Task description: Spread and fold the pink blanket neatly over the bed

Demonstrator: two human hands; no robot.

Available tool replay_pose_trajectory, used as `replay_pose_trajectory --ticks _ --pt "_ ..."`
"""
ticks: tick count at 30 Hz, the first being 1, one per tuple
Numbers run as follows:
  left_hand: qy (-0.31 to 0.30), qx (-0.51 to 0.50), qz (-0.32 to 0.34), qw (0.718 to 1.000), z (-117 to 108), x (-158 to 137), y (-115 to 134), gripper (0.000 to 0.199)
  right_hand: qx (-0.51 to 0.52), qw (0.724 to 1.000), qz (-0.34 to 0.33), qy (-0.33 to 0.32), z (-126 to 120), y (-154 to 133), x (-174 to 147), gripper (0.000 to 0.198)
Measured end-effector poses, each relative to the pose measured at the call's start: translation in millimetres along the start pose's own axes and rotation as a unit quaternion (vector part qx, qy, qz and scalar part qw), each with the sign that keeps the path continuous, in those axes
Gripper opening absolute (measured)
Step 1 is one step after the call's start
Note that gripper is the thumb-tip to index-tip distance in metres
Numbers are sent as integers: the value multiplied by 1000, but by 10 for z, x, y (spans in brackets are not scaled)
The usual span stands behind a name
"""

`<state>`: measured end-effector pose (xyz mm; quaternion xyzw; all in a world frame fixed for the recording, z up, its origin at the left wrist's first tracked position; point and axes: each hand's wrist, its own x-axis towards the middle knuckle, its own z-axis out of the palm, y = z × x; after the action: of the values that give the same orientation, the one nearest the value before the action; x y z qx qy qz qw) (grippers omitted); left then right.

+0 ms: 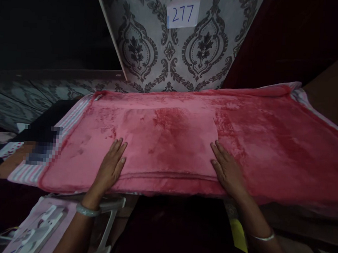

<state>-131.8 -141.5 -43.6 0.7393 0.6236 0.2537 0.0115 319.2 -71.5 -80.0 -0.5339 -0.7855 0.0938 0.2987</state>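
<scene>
A pink plush blanket (pixel 266 148) is spread across the table, with a striped edge showing at its left end. On its middle lies a folded piece of pink plush cloth (pixel 168 142), close to the blanket in colour, its near edge showing as a layered fold. My left hand (pixel 112 163) lies flat at the left side of this folded piece, fingers pointing away from me. My right hand (pixel 226 167) rests flat at its right side, fingers stretched out. Neither hand grips anything; both palms are hidden against the cloth.
Patterned wallpaper (pixel 173 61) with a paper marked 277 (pixel 183 13) stands behind the table. A dark screen-like panel (pixel 48 25) is at upper left. Below left are white plastic parts (pixel 44 225) on a pink surface. Dark cloth lies beyond the blanket's left end.
</scene>
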Motion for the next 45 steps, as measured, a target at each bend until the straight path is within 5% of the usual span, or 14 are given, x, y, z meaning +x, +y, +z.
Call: replay_pose_trajectory --ticks 5,11,22,29,37,42,45 --pt "12 -2 5 1000 -47 -186 34 57 6 1000 -20 5 -83 -34 -163 64" --pt "20 30 27 999 -76 -344 58 85 10 998 -60 -20 -147 -77 -337 87" --pt "37 73 20 997 -102 -395 11 80 21 997 -65 22 -51 -48 -303 90" --pt "103 69 44 991 -153 -354 -73 52 17 992 -75 100 -85 -32 -189 68" --pt "219 15 10 976 -973 427 354 30 71 970 9 232 -782 -353 653 33" --pt "360 -87 -18 929 -1618 1113 643 38 174 906 -96 374 -1458 -702 1430 24" --pt "347 -194 -12 917 -1924 1499 703 47 200 902 -117 365 -1744 -720 1895 26"
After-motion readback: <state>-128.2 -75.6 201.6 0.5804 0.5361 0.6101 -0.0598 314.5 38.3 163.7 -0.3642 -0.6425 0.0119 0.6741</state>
